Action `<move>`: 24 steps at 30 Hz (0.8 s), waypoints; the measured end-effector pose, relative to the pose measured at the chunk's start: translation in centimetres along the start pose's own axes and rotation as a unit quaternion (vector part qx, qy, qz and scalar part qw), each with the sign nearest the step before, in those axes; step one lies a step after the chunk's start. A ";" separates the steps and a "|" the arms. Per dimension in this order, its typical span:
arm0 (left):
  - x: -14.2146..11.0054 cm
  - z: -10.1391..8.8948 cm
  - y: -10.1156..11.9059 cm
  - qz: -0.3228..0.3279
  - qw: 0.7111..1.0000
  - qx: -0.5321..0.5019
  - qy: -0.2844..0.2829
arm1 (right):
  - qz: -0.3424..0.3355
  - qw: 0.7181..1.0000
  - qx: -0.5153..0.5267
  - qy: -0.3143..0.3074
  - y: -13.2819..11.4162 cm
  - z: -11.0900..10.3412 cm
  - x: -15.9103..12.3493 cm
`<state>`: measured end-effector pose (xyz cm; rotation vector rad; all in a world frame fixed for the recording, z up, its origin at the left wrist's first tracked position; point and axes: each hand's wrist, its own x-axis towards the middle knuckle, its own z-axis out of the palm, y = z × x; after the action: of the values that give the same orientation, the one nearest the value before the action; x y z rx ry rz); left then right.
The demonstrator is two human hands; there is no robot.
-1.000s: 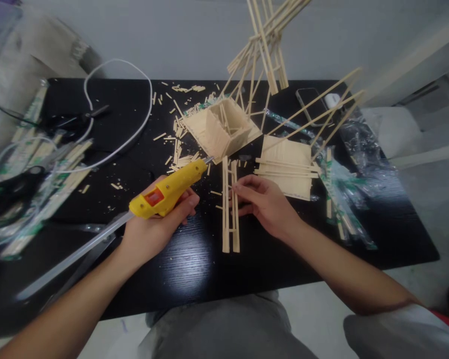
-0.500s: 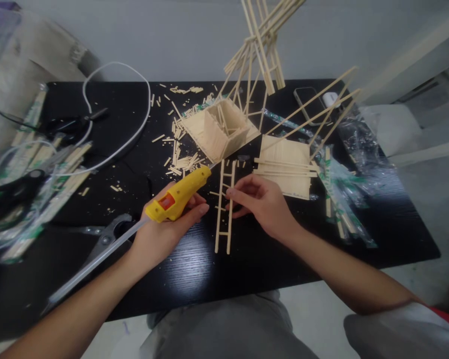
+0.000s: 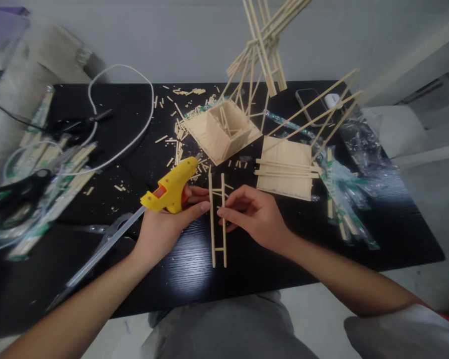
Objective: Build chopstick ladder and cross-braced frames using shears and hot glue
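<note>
My left hand (image 3: 162, 232) is closed around a yellow hot glue gun (image 3: 175, 182), whose clear glue stick (image 3: 107, 247) sticks out of its back end. The left thumb tip reaches the left rail of a small wooden stick ladder (image 3: 212, 234). From the other side, my right hand (image 3: 256, 214) pinches the ladder's right rail between thumb and fingers. Rungs join the two rails near the top and near the bottom; the parts between my fingers are partly hidden. Ahead of the ladder stands a wooden stick model with a box-like base (image 3: 224, 132).
Stick offcuts (image 3: 179, 132) lie scattered left of the model. At right are a square wooden panel (image 3: 284, 179) with sticks on it, plastic-wrapped sticks (image 3: 344, 199) and a phone (image 3: 310, 104). Scissors (image 3: 18, 194), pliers (image 3: 114, 229) and a white cable (image 3: 149, 104) occupy the left.
The ladder has shifted left and toward me with my right hand. My left thumb has come up to its left rail, and the glue gun's nozzle has swung away to the left.
</note>
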<state>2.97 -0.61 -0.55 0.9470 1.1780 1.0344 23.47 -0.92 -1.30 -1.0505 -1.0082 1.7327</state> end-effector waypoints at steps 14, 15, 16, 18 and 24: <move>0.0 -0.1 -0.2 -0.029 0.999 -0.027 0.022 | 0.011 0.999 -0.025 -0.036 0.4 0.1 -0.2; 0.0 -0.1 -0.1 -0.028 0.999 -0.027 0.024 | 0.012 0.999 -0.030 -0.037 0.3 0.1 -0.2; -0.1 -0.1 -0.1 -0.027 0.999 -0.028 0.024 | 0.014 0.998 -0.037 -0.038 0.3 0.0 -0.2; -0.1 0.0 0.0 -0.024 0.999 -0.028 0.019 | 0.007 0.998 -0.048 -0.032 0.2 -0.1 -0.2; -0.1 0.1 0.0 -0.027 1.000 -0.008 0.013 | -0.059 0.996 -0.069 0.003 0.2 -0.6 -0.1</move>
<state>3.05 -0.69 -0.55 0.8872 1.2095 1.0144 24.05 -0.92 -1.66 -1.0599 -1.1755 1.5812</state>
